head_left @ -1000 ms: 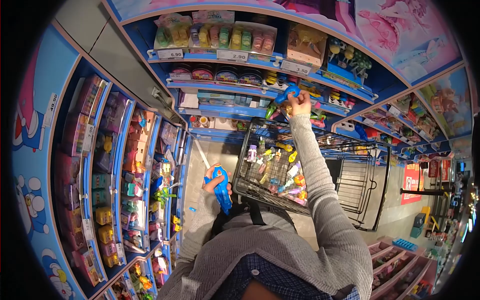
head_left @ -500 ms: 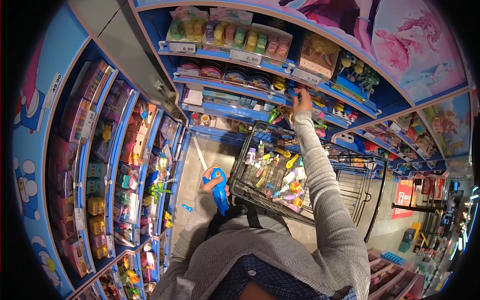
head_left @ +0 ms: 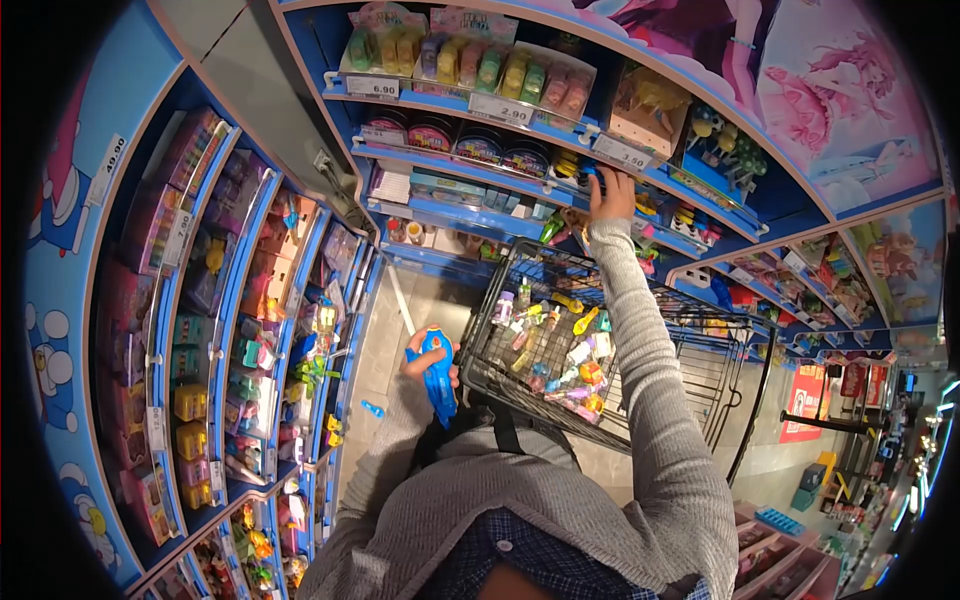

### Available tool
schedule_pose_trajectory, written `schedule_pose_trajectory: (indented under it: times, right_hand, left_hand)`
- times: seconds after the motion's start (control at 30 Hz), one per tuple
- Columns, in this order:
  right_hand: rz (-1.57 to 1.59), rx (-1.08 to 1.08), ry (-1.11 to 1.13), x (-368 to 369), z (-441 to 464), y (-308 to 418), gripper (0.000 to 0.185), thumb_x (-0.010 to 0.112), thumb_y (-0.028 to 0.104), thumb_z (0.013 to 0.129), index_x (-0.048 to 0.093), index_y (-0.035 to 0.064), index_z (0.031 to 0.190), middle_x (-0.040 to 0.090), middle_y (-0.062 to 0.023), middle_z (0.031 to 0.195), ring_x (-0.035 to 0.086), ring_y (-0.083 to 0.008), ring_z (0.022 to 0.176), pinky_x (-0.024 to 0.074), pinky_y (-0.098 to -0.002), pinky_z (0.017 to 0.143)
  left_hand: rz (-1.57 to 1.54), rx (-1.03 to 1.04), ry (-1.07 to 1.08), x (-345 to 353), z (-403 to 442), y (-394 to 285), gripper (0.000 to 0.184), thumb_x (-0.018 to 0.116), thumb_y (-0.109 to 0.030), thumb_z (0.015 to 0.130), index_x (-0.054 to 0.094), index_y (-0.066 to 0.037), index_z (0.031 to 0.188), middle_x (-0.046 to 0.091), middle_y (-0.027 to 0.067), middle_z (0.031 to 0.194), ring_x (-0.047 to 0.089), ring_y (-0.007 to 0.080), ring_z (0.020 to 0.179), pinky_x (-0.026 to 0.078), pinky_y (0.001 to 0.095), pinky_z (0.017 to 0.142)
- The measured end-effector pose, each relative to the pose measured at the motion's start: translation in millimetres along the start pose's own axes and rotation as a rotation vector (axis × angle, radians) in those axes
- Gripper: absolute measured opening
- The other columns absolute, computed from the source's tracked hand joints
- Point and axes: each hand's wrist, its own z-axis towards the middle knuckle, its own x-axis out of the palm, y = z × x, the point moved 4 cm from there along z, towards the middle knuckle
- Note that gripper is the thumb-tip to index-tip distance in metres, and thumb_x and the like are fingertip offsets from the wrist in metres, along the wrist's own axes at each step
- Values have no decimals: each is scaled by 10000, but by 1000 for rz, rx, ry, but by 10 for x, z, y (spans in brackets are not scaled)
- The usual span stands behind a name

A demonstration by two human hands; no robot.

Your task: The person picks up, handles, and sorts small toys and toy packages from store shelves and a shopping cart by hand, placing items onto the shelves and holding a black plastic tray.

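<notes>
My left hand (head_left: 416, 362) is wrapped round a bright blue elongated object (head_left: 440, 388) with a small red-orange mark near its top; its exact kind is unclear. It is held just left of the black wire shopping cart (head_left: 474, 352). My right hand (head_left: 613, 196) reaches over the cart to a middle shelf, fingers stretched forward with the thumb apart. Its fingertips are among small yellow and dark blue items (head_left: 568, 165), below the 3.50 price tag (head_left: 622, 152). Contact at the fingertips is partly hidden. Small colourful toys (head_left: 590, 373) lie in the cart.
Blue-edged shelves (head_left: 480, 215) of packaged goods stand ahead, and another shelf unit (head_left: 225, 330) runs along my left. A small blue piece (head_left: 372, 408) lies on the tiled floor (head_left: 390, 335). A red sign (head_left: 803, 403) is on the right.
My right hand has shifted slightly right and down at the shelf, its fingers more spread. My left hand still holds the blue object. The camera view has shifted a little.
</notes>
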Motion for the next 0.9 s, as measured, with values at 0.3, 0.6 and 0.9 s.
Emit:
schedule_pose_trajectory:
  times: [0.3, 0.6, 0.9]
  right_hand:
    - [-222, 116, 132, 107, -66, -100, 161, 627, 194, 703, 621, 103, 836, 524, -129, 778, 463, -297, 777, 400, -383, 687]
    - [-244, 336, 296, 313, -30, -234, 230, 611, 296, 729, 637, 88, 823, 537, -170, 826, 492, -319, 780, 416, -397, 703]
    - [507, 609, 192, -62, -330, 182, 206, 643, 146, 685, 563, 21, 828, 534, -77, 715, 496, -173, 665, 409, -276, 637]
  left_hand:
    - [-13, -9, -1, -3, 6, -18, 501, 499, -102, 732, 311, -85, 1196, 511, 165, 970, 530, 193, 606, 473, 308, 527]
    - [-60, -95, 94, 179, -50, -90, 538, 499, -80, 725, 285, -79, 1219, 500, 183, 1025, 576, 260, 751, 504, 334, 610]
    - [67, -74, 181, 339, -57, -45, 544, 528, -84, 777, 253, -77, 1247, 469, 175, 1051, 562, 321, 892, 517, 361, 672]
